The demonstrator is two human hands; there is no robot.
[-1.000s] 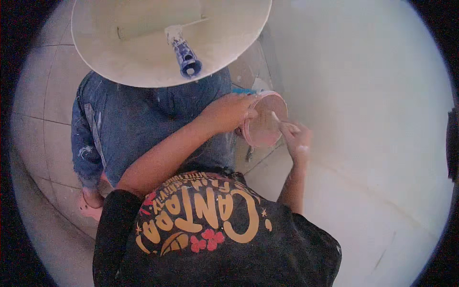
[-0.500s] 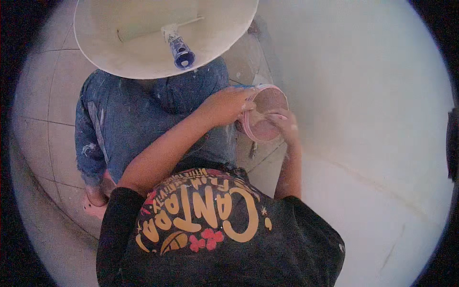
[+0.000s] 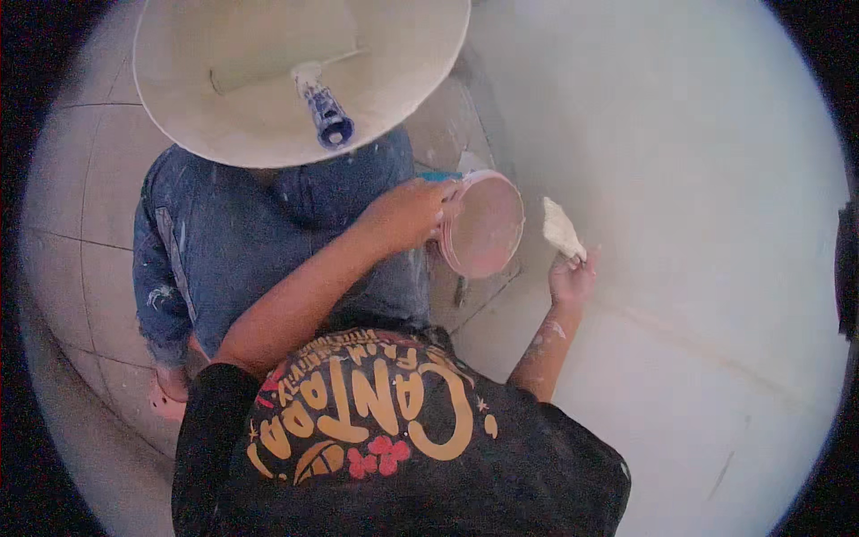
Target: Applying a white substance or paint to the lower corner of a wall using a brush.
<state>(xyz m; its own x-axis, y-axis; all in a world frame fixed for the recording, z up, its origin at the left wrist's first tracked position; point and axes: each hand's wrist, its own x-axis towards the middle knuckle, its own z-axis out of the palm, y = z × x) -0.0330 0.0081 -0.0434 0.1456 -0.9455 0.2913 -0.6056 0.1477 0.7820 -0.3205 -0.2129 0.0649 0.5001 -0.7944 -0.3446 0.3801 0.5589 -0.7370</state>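
The white wall [image 3: 680, 179] is right by you, so watch out: your left hand [image 3: 407, 215] grips the tilted pink putty bowl [image 3: 483, 224] and your right hand [image 3: 571, 277] grips a loaded putty knife [image 3: 562, 228], and wet putty could drip onto the floor tiles [image 3: 89, 179].

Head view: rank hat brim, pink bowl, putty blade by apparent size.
1. Hat brim, by far the largest, though it sits nearest the camera.
2. Pink bowl, held in the left hand.
3. Putty blade, in the right hand.

Round pink pan [image 3: 484, 225] tilted, held up; putty-loaded scraper [image 3: 563, 230] just beside, apart
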